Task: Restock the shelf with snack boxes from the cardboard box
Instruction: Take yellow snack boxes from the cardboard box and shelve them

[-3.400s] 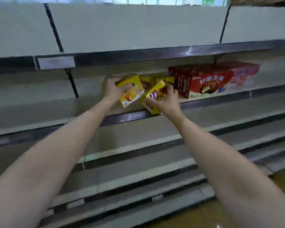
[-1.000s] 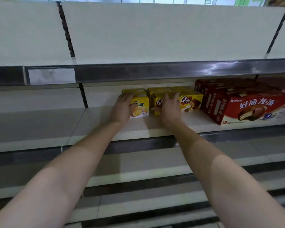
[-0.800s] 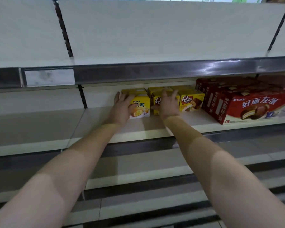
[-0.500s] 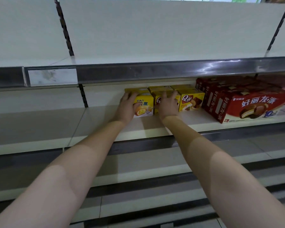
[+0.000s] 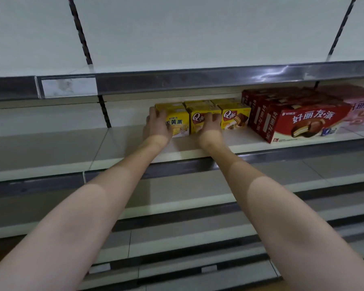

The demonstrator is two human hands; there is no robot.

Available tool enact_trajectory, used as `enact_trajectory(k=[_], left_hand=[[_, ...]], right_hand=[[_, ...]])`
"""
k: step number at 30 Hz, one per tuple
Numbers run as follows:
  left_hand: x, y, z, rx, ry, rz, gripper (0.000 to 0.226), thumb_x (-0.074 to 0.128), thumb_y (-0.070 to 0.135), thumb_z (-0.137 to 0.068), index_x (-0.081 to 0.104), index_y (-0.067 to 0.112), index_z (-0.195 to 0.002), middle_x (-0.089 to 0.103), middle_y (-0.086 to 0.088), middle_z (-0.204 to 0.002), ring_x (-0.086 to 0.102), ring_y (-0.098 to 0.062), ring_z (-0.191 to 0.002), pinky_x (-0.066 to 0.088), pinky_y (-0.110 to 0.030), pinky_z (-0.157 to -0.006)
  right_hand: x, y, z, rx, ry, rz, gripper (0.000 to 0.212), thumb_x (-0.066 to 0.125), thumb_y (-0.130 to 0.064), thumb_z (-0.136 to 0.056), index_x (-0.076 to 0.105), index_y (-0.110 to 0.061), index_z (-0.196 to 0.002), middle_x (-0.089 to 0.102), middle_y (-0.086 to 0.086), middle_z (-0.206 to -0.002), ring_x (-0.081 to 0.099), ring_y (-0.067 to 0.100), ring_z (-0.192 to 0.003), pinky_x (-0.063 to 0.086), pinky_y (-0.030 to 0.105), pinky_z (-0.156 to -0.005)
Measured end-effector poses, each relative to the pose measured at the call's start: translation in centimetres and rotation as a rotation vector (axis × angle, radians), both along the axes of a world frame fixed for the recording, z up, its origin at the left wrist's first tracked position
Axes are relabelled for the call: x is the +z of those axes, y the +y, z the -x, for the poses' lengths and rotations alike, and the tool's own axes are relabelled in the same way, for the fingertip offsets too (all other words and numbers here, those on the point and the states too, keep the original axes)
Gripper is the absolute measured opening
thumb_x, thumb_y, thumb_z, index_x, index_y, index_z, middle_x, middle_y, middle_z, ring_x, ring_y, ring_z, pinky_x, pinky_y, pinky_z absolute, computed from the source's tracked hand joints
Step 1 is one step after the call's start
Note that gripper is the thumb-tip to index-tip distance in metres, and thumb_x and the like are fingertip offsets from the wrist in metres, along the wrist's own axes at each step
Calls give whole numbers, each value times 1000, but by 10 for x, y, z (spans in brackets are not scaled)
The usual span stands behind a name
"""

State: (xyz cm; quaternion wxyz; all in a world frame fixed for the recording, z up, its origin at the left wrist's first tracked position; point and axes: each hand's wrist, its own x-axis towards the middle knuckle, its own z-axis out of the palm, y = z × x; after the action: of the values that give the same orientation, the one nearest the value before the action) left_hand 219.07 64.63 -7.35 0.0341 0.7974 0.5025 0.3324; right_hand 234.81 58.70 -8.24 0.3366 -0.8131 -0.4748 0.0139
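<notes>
Three small yellow snack boxes stand side by side on the middle shelf [image 5: 135,143]. My left hand [image 5: 157,128] holds the leftmost yellow egg-yolk pie box [image 5: 178,122], fingers along its left side and thumb on its front. My right hand [image 5: 210,128] presses on the front of the middle yellow Q box [image 5: 198,119]. The third yellow Q box [image 5: 235,118] stands just right of it, untouched. The cardboard box is out of view.
Large red chocolate-pie boxes [image 5: 298,120] stand in a row right of the yellow ones, with a pink box [image 5: 361,110] beyond them. An upper shelf edge [image 5: 198,78] with a blank price tag [image 5: 68,87] hangs above. Bare lower shelves [image 5: 177,200] step down below.
Both hands brought the two yellow boxes onto the shelf, stood them upright, and slid them right and back against the third yellow box.
</notes>
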Motion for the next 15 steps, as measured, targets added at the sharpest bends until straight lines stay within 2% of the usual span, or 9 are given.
enact_trajectory(k=[4,6,8,10,12,13,15], left_hand=[[-1,-23,3,-40,-109,-16,24,60,16,-91,55,10,-114,41,-14,-129,57,-36,-98,52,-43,-85],[-2,-34,1,-79,-119,4,12,60,15,-90,57,10,-100,50,-14,-119,56,-34,-96,50,-39,-82],[-2,-45,-4,-131,-129,56,3,60,13,-90,61,10,-91,62,-13,-105,60,-32,-95,47,-32,-76],[-2,-59,-12,-210,-137,102,10,58,10,-89,67,7,-88,69,-11,-93,63,-29,-90,48,-31,-72],[-4,-71,-19,-282,-120,94,12,57,9,-88,68,8,-82,67,-9,-83,61,-26,-79,45,-32,-66],[-5,-78,-22,-323,-122,96,13,57,10,-88,66,9,-80,66,-8,-83,58,-24,-75,42,-32,-64],[-11,-92,-30,-406,-106,107,13,57,13,-90,62,14,-78,68,-8,-90,58,-22,-72,47,-35,-62]], right_hand=[[-7,-20,-1,103,-43,-36,51,56,2,-90,42,-7,-139,29,20,-149,49,35,-123,45,34,-99],[-6,-32,1,117,-45,-95,34,54,0,-91,53,-6,-125,43,19,-139,55,35,-113,47,34,-92],[-5,-48,6,101,-83,-170,20,51,-5,-93,59,-4,-112,57,18,-122,58,35,-103,50,37,-86],[-7,-67,9,95,-94,-242,20,50,-6,-92,62,-3,-108,60,19,-114,58,36,-99,50,39,-85],[-9,-87,8,71,-99,-285,17,51,-6,-91,61,-3,-105,60,20,-111,55,37,-98,48,41,-83],[-10,-98,7,41,-101,-294,14,52,-6,-90,59,-5,-101,59,19,-110,55,35,-98,48,41,-82],[-14,-122,5,-48,-88,-308,9,53,-7,-90,58,-7,-98,58,14,-107,55,30,-96,47,39,-83]])
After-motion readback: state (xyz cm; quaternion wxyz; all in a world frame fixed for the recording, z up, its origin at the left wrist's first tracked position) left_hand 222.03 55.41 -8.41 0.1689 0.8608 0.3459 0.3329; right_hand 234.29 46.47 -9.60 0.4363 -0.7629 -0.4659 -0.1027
